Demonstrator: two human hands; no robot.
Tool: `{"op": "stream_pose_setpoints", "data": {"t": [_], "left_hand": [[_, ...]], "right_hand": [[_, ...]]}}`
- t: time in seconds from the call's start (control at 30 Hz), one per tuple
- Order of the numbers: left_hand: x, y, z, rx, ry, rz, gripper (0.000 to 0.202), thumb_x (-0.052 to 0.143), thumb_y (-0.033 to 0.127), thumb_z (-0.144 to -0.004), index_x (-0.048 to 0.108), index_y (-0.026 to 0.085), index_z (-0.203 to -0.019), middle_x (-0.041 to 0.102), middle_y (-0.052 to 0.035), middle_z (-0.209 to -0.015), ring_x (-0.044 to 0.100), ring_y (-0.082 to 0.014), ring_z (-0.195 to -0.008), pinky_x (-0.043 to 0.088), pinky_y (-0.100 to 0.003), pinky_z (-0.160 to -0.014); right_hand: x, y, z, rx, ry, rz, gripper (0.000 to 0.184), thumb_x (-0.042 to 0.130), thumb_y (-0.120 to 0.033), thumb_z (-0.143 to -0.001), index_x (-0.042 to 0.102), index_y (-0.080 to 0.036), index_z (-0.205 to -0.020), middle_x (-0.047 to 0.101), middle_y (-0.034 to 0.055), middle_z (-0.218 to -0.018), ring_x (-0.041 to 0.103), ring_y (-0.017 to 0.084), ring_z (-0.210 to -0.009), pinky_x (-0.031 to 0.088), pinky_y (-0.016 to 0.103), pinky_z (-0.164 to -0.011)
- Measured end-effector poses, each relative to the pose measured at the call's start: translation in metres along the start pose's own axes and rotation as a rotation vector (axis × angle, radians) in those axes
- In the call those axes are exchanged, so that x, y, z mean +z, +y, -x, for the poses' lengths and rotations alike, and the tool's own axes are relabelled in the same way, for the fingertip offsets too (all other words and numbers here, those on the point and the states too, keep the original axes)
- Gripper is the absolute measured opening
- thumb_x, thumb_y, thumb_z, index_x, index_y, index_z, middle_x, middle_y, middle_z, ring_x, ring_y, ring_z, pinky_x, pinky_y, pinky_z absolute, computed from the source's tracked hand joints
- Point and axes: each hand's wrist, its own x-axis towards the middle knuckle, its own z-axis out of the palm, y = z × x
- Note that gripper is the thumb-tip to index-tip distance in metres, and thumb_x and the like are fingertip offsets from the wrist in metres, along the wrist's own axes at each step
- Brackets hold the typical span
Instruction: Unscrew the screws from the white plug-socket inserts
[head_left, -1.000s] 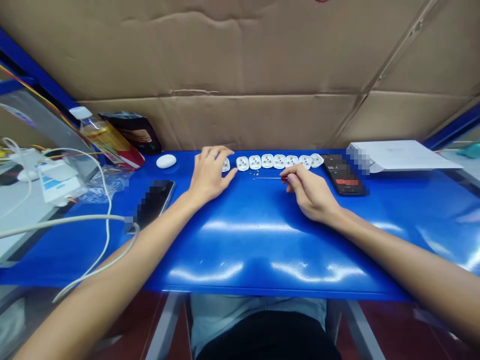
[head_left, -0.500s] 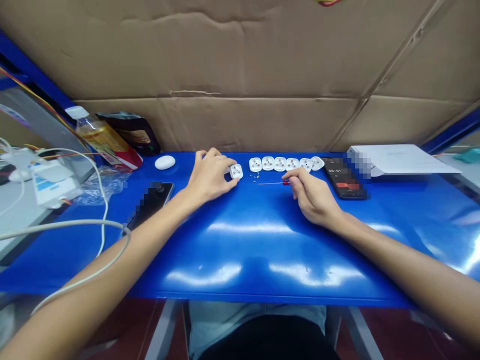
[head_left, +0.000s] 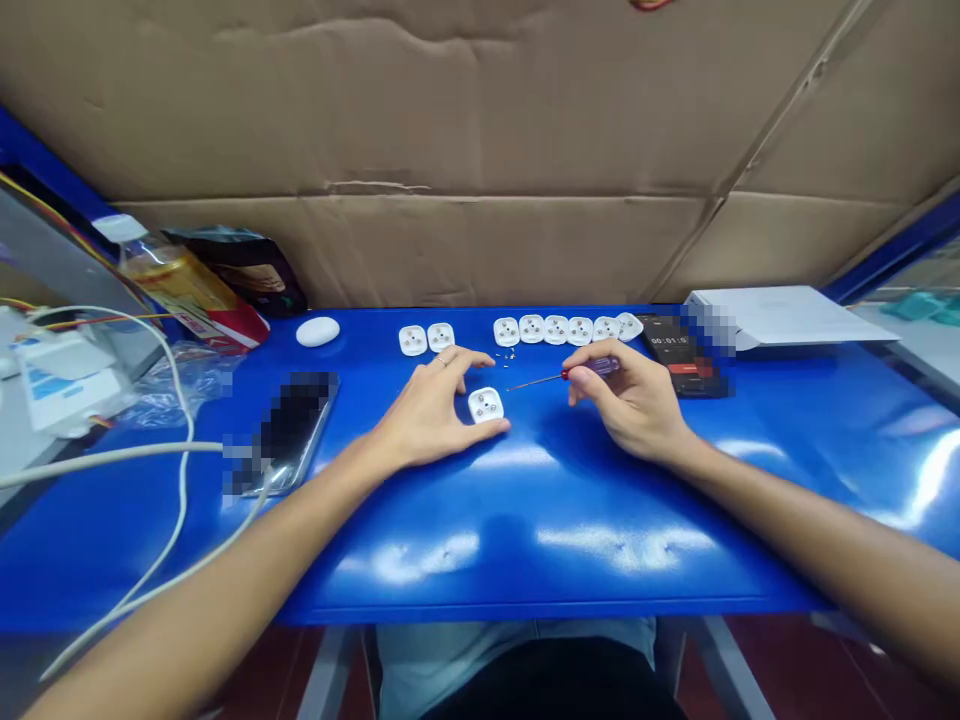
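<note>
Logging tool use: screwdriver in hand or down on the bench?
In hand: the right hand pinches the screwdriver by its handle, thin shaft pointing left.

Glossy blue table (head_left: 570,520), smooth white plastic plug (head_left: 486,405), thin metal screwdriver shaft (head_left: 536,378), and matt, creased cardboard (head_left: 480,110) at twelve o'clock.

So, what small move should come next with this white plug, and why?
Probably lower the screwdriver onto the white plug, steadied by the left hand: the right hand holds it, tip pointing toward the plug, and the left hand touches the plug.
</note>
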Motion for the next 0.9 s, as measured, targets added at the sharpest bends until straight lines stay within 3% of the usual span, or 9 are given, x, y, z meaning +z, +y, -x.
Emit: {"op": "stream_pose_setpoints", "data": {"t": [0.1,0.17,0.23,0.4,0.63,0.77,0.9], "left_hand": [[-0.010,-0.014,0.000,0.112,-0.151,0.131,0.081,0.086,0.052,-0.082,0.054,0.029,-0.154,0.068,-0.0071,-0.144,0.069,-0.0265,-0.110,0.056,-0.042,-0.100],[-0.018,-0.022,0.000,0.169,-0.229,0.162,0.070,0.083,0.046,-0.086,0.059,0.031,-0.151,0.065,-0.0053,-0.150,0.066,-0.0273,-0.125,0.053,-0.040,-0.109],[-0.022,-0.026,0.000,0.170,-0.261,0.175,0.060,0.080,0.043,-0.090,0.064,0.032,-0.148,0.068,-0.0045,-0.147,0.066,-0.0265,-0.128,0.051,-0.038,-0.111],[-0.021,-0.020,0.000,0.147,-0.215,0.163,0.052,0.079,0.045,-0.093,0.071,0.030,-0.141,0.077,-0.0050,-0.130,0.072,-0.0255,-0.116,0.054,-0.037,-0.105],[-0.011,-0.013,0.000,0.197,-0.193,0.220,0.049,0.076,0.043,-0.096,0.071,0.029,-0.142,0.076,-0.0059,-0.132,0.073,-0.0249,-0.117,0.055,-0.036,-0.105],[-0.011,-0.013,-0.002,0.197,-0.183,0.205,0.049,0.077,0.043,-0.095,0.072,0.025,-0.140,0.077,-0.0076,-0.126,0.074,-0.0246,-0.109,0.058,-0.036,-0.098],[-0.012,-0.013,-0.002,0.211,-0.172,0.171,0.052,0.077,0.042,-0.096,0.071,0.021,-0.143,0.076,-0.0098,-0.129,0.073,-0.0257,-0.113,0.057,-0.037,-0.101]], "right_hand": [[-0.002,0.001,0.002,-0.014,-0.043,-0.003,0.018,0.065,-0.041,-0.105,0.070,-0.024,-0.107,0.076,0.0027,-0.085,0.075,0.020,-0.074,0.061,0.036,-0.073],[-0.002,0.002,0.004,-0.027,-0.078,-0.027,0.019,0.062,-0.041,-0.107,0.069,-0.024,-0.111,0.077,0.0033,-0.089,0.076,0.020,-0.080,0.062,0.036,-0.078],[-0.003,0.003,0.006,-0.039,-0.107,-0.045,0.019,0.060,-0.041,-0.108,0.068,-0.024,-0.114,0.077,0.0034,-0.092,0.076,0.019,-0.084,0.062,0.036,-0.082],[-0.002,0.000,0.008,-0.042,-0.164,-0.034,0.021,0.059,-0.041,-0.109,0.067,-0.024,-0.116,0.078,0.0050,-0.097,0.077,0.020,-0.088,0.063,0.037,-0.082],[0.000,-0.003,0.006,-0.022,-0.178,-0.035,0.020,0.058,-0.041,-0.109,0.068,-0.024,-0.115,0.079,0.0058,-0.098,0.078,0.020,-0.085,0.064,0.036,-0.079],[-0.001,-0.002,0.006,-0.038,-0.157,-0.051,0.020,0.059,-0.040,-0.109,0.067,-0.023,-0.115,0.079,0.0057,-0.096,0.078,0.020,-0.085,0.064,0.036,-0.080],[-0.001,0.002,0.007,-0.021,-0.186,-0.041,0.022,0.058,-0.042,-0.109,0.067,-0.024,-0.117,0.078,0.0057,-0.100,0.077,0.020,-0.087,0.063,0.035,-0.082]]}}
